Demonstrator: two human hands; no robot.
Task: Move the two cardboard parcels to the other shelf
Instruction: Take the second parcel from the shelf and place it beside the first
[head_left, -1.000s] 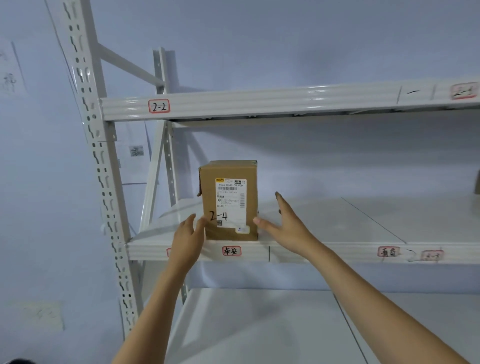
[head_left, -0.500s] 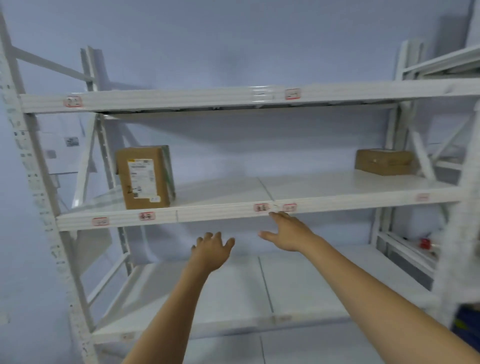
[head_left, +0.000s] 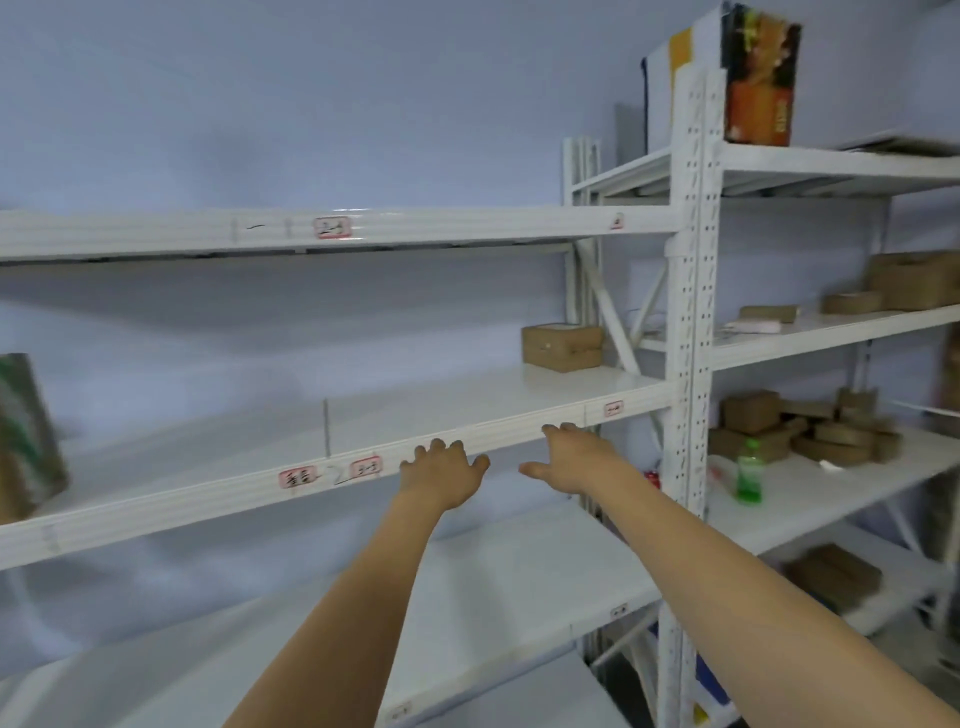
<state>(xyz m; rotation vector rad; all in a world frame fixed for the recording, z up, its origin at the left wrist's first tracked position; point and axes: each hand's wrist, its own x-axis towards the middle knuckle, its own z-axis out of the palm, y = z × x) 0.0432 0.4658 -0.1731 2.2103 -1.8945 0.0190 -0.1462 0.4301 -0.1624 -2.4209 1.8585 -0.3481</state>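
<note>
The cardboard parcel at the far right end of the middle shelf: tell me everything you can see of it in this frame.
The cardboard parcel is a low, squat brown box, wider than tall, resting flat on the white middle shelf near its back and right end, close beside the rack's diagonal brace. A pale patch shows on its top and a small light mark on its front face; neither is readable. It looks closed and undamaged. Only the shelf touches it: the left hand and right hand, both open and empty, reach toward the shelf's front edge, well short of it.
</note>
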